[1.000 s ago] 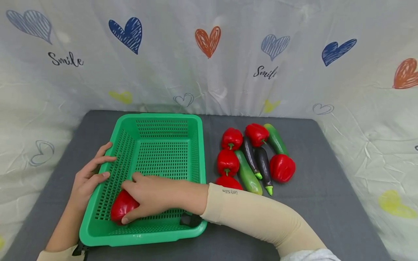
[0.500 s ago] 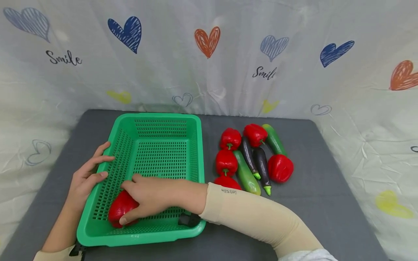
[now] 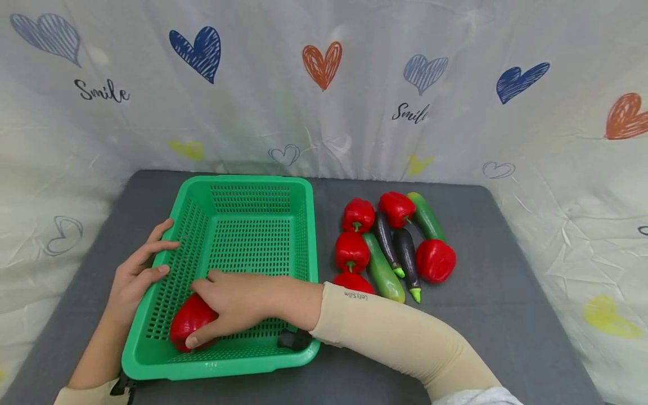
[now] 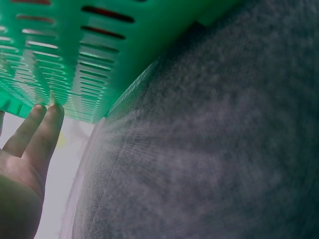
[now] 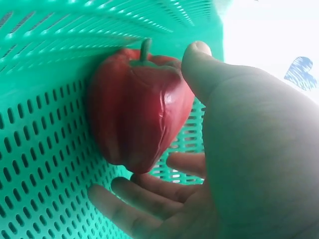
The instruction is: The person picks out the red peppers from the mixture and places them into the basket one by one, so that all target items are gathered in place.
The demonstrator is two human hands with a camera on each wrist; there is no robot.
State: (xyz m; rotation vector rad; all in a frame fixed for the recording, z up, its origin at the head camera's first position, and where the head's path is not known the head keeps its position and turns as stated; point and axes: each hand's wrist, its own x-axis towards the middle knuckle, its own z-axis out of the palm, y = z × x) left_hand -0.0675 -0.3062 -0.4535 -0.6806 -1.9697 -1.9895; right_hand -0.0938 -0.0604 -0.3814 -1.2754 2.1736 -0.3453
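A red bell pepper (image 3: 189, 323) lies in the near left corner of the green basket (image 3: 223, 370). My right hand (image 3: 238, 306) holds it, thumb on the near side and fingers on the far side. In the right wrist view the red bell pepper (image 5: 142, 107) sits against the basket wall, its green stem showing, with the thumb touching it and the fingers spread beside its bottom end. My left hand (image 3: 134, 281) rests at the basket's left rim. The left wrist view shows two straight fingers (image 4: 45, 132) against the outer wall.
Right of the basket, several red bell peppers (image 3: 352, 251) lie with two eggplants (image 3: 406, 261) and two green cucumber- or zucchini-like vegetables (image 3: 383, 270). My right forearm hides part of one pepper. A patterned curtain (image 3: 354, 135) hangs behind the grey table (image 3: 486, 242).
Hardly anything differs. The whole head view shifts slightly; both hands, the bell pepper and the basket keep their places relative to each other.
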